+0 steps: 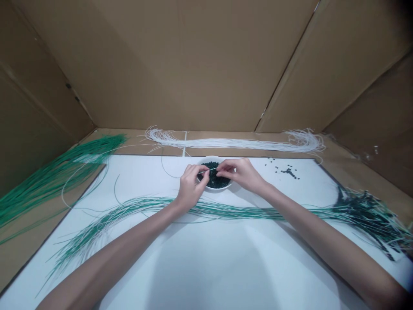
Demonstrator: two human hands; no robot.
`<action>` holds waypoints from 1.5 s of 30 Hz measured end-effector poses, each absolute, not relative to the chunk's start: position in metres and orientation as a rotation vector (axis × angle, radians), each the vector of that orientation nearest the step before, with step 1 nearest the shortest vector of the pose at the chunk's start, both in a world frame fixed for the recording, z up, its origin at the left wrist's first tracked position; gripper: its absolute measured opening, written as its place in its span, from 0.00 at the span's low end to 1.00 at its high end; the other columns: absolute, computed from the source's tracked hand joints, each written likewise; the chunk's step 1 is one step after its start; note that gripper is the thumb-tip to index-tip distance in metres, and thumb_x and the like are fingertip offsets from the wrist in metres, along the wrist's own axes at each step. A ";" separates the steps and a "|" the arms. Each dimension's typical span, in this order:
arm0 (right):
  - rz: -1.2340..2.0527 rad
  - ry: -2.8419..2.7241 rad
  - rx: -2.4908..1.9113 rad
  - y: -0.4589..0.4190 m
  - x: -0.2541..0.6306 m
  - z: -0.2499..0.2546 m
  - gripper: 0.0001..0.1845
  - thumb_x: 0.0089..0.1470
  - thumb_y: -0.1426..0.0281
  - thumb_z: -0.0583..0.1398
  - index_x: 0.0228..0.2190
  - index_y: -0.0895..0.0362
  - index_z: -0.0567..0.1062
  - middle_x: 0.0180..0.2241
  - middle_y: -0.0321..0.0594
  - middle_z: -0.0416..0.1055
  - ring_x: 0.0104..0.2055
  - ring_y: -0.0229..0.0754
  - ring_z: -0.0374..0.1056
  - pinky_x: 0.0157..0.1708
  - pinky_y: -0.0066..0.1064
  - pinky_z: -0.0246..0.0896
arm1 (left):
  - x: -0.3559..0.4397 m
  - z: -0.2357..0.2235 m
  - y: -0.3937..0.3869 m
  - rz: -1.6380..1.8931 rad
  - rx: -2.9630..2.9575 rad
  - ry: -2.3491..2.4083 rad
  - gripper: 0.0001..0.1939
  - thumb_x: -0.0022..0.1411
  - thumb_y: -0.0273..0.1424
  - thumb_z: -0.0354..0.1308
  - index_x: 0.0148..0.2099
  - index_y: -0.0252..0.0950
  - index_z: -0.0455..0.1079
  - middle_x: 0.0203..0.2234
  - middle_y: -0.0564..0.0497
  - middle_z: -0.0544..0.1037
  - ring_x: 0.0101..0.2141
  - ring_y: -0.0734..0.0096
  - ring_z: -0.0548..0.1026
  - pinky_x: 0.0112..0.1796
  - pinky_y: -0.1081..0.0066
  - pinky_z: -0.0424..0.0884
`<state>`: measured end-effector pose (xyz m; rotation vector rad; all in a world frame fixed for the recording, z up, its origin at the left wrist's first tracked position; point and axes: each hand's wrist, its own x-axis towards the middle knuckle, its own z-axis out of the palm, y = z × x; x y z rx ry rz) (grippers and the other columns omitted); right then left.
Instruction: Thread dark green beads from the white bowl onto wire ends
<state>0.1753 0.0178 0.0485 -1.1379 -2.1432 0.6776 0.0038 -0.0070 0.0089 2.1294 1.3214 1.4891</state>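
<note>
A small white bowl sits at the far edge of a white board, heaped with dark green beads. My left hand and my right hand hover just over the bowl, fingertips close together. Between them runs a thin white strand, pinched by my left fingers and reaching my right fingertips. Both hands partly cover the bowl. A long band of green-and-white strands passes beneath my wrists and forearms.
Loose dark beads lie on the board to the right. Beaded dark strands pile up at the right edge. A white strand bundle lies behind the board, a green bundle at left. Cardboard walls surround the area.
</note>
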 end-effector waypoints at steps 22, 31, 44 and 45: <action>1.224 -1.558 -1.069 0.008 0.176 0.045 0.11 0.37 0.66 0.64 0.26 0.59 0.76 0.24 0.39 0.74 0.23 0.37 0.70 0.28 0.30 0.69 | 0.003 0.008 -0.008 1.581 2.228 1.211 0.04 0.57 0.29 0.52 0.33 0.36 0.67 0.23 0.53 0.70 0.27 0.75 0.63 0.32 0.72 0.62; 1.215 -1.592 -1.047 0.008 0.177 0.043 0.12 0.38 0.64 0.63 0.26 0.60 0.76 0.23 0.39 0.74 0.21 0.35 0.68 0.24 0.26 0.67 | 0.004 0.009 -0.010 1.625 2.247 1.166 0.03 0.57 0.29 0.53 0.34 0.36 0.66 0.23 0.53 0.70 0.27 0.75 0.64 0.33 0.72 0.63; 1.111 -1.646 -1.054 0.008 0.176 0.039 0.13 0.40 0.62 0.62 0.26 0.59 0.76 0.25 0.39 0.73 0.19 0.33 0.65 0.22 0.26 0.65 | 0.003 0.009 -0.010 1.600 2.259 1.181 0.04 0.57 0.29 0.52 0.33 0.36 0.66 0.22 0.53 0.70 0.27 0.75 0.64 0.32 0.72 0.63; 1.087 -1.656 -1.054 0.007 0.176 0.038 0.12 0.40 0.63 0.62 0.26 0.59 0.76 0.26 0.39 0.73 0.19 0.33 0.65 0.21 0.26 0.64 | 0.003 0.009 -0.010 1.599 2.258 1.181 0.03 0.57 0.29 0.52 0.32 0.36 0.66 0.22 0.53 0.70 0.27 0.75 0.64 0.32 0.72 0.62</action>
